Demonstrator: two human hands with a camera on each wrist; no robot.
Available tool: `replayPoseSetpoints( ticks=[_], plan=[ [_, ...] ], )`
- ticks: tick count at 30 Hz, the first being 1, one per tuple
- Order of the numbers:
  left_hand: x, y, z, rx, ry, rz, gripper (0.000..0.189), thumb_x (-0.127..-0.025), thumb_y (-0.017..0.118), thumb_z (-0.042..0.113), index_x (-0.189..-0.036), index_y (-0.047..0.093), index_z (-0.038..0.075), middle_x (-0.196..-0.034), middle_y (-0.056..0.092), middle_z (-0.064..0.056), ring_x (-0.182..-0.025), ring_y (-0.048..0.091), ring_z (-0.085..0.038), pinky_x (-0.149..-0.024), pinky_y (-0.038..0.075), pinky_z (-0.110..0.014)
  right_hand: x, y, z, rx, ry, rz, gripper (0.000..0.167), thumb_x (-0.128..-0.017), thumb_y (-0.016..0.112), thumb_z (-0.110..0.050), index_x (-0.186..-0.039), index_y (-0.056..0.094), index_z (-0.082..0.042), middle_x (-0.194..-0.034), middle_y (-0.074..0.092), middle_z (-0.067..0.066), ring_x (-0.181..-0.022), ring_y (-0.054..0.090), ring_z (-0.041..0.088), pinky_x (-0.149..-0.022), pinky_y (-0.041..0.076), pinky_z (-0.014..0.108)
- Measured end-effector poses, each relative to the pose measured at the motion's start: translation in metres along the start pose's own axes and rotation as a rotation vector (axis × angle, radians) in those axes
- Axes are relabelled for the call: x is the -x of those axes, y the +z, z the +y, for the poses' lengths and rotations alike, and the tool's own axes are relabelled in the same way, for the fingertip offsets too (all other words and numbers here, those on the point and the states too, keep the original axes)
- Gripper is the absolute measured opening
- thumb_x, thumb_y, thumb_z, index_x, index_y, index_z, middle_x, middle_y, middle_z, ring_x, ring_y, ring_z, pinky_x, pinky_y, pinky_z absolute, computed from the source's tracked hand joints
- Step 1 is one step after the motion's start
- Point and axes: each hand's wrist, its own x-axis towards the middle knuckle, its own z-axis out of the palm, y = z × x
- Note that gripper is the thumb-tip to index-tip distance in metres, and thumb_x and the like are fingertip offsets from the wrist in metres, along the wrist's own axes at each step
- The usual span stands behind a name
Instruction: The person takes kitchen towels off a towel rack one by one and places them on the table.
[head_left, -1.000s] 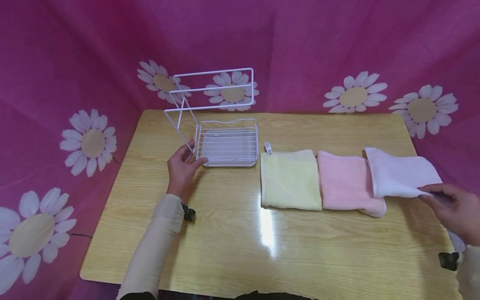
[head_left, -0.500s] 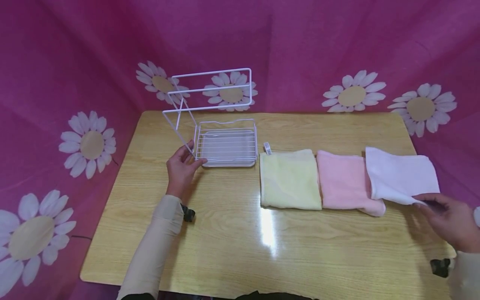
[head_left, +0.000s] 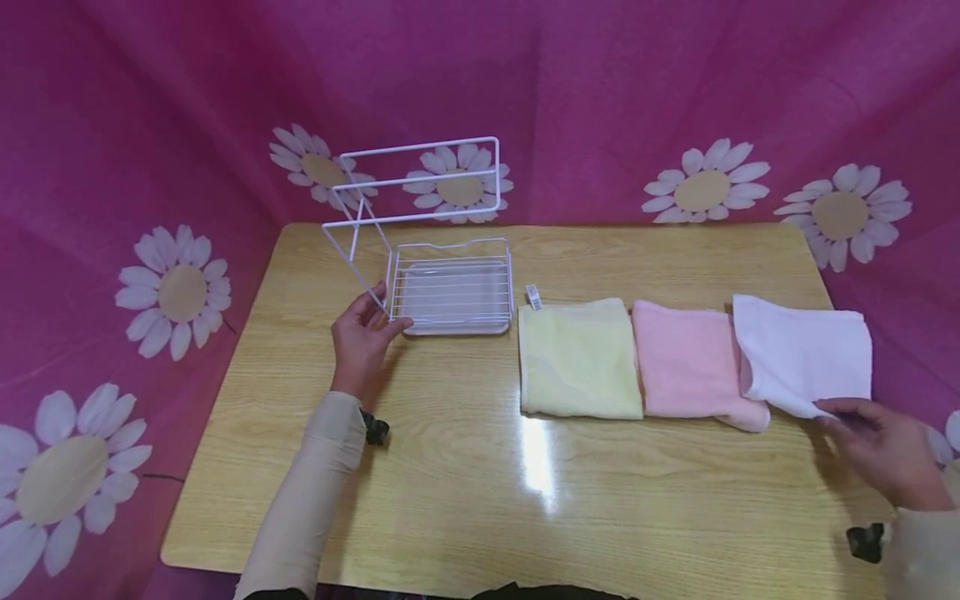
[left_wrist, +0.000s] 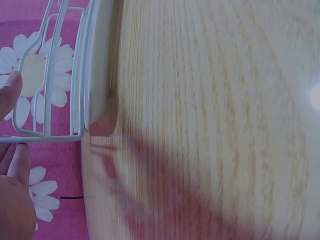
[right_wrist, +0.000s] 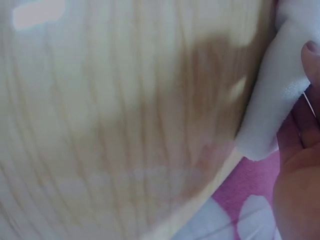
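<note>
My left hand (head_left: 362, 337) grips the lower left corner of a white wire rack (head_left: 420, 218), thumb over the front wire, as the left wrist view also shows with the rack's bars (left_wrist: 47, 75). A pale tray (head_left: 457, 292) lies under the rack's base. At the right, my right hand (head_left: 888, 446) pinches the near edge of a folded white towel (head_left: 810, 350), which overlaps the right side of a folded pink towel (head_left: 686, 362). In the right wrist view the white towel (right_wrist: 272, 95) hangs by the table edge beside the fingers.
A folded yellow towel (head_left: 581, 362) with a paper tag (head_left: 534, 297) lies between rack and pink towel. The wooden table (head_left: 465, 483) has rounded corners. A magenta flowered curtain (head_left: 592, 108) stands behind and at the sides.
My right hand has moved left and toward me with the pinched towel edge, and the white towel lies flatter and squarer. The left hand keeps its hold on the rack.
</note>
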Motion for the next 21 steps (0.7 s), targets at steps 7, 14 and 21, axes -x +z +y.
replayPoseSetpoints(
  ticks=[7, 14, 21],
  plan=[
    [-0.001, -0.001, 0.0, -0.04, 0.001, 0.004, 0.064, -0.073, 0.082, -0.016, -0.132, 0.056, -0.013, -0.135, 0.058, -0.027, -0.123, 0.058, -0.039, -0.103, 0.051, -0.037, 0.004, 0.005, -0.002, 0.037, -0.017, 0.052, 0.016, -0.084, 0.077, 0.004, -0.1, 0.075, 0.003, -0.087, 0.06, -0.041, -0.083, 0.053, -0.023, -0.068, 0.044, -0.004],
    [0.001, -0.006, 0.002, -0.117, 0.006, -0.007, 0.065, -0.074, 0.085, -0.008, -0.133, 0.058, -0.01, -0.137, 0.057, -0.026, -0.126, 0.056, -0.038, -0.107, 0.048, -0.038, 0.004, 0.002, -0.013, 0.176, 0.102, -0.028, 0.033, -0.086, 0.083, -0.021, -0.109, 0.074, 0.0, -0.094, 0.054, -0.042, -0.092, 0.044, -0.024, -0.074, 0.034, -0.006],
    [0.013, -0.021, 0.01, -0.333, 0.077, 0.001, 0.066, -0.08, 0.087, 0.013, -0.137, 0.057, -0.005, -0.141, 0.056, -0.022, -0.13, 0.052, -0.037, -0.112, 0.045, -0.038, -0.007, -0.006, -0.038, 0.263, 0.097, -0.067, 0.042, -0.091, 0.076, -0.036, -0.122, 0.072, -0.008, -0.125, 0.066, -0.003, -0.115, 0.054, 0.011, -0.074, 0.029, 0.002]
  ],
)
